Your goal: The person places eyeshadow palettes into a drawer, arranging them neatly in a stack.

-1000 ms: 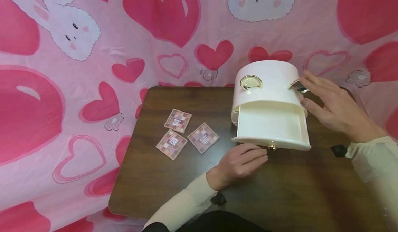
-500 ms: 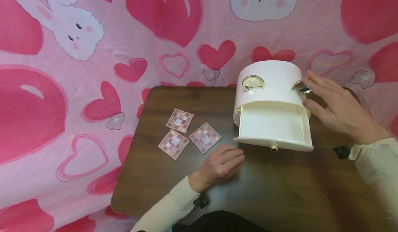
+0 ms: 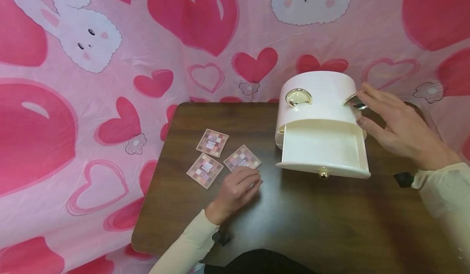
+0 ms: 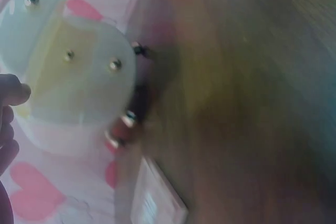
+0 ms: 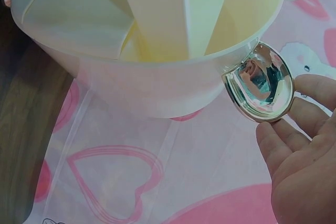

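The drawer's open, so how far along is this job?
Done: the drawer of the white box is pulled out and bare inside. In hand: the left hand touches the nearest makeup palette; the right hand steadies the box. Left: all three palettes lie on the table.

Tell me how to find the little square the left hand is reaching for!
Look at the brown table, left of the white box with its open drawer. Three checkered pink squares lie there in a cluster. It is the right square, nearest the drawer, the only one with the left hand and its fingers on its near edge.
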The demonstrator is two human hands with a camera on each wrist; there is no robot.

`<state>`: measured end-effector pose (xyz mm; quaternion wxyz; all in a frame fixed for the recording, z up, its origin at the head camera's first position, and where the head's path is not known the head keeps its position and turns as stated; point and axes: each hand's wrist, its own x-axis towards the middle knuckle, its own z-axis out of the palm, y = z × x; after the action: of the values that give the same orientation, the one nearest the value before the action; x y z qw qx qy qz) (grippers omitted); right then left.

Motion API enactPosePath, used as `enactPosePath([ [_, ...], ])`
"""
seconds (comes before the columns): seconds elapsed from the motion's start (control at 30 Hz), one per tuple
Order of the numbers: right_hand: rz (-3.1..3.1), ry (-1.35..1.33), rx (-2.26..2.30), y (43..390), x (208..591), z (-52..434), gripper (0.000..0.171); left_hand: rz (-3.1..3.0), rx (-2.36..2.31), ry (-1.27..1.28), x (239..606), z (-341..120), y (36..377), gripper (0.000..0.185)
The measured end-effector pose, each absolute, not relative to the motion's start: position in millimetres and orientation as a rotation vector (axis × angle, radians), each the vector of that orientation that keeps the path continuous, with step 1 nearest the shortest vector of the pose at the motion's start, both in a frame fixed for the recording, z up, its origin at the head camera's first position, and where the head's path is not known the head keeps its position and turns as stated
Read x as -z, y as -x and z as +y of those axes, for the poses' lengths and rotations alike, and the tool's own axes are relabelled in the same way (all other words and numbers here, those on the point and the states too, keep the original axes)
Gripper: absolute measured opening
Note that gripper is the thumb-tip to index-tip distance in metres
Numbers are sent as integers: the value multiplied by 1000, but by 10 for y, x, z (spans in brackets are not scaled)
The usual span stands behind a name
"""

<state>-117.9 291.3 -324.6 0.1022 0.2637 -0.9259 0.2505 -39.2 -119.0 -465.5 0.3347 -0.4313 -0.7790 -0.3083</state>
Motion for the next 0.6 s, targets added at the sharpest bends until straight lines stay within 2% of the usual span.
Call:
enactPosePath([
  [0.2,-2728,-787,-736,1185,3249,2905,62,-2233,811,973,4776,-1395,414,25],
  [0.6,-2726,-784,-733,1193,3260,2914,62,-2546,779,688,5027,-1589,518,57],
])
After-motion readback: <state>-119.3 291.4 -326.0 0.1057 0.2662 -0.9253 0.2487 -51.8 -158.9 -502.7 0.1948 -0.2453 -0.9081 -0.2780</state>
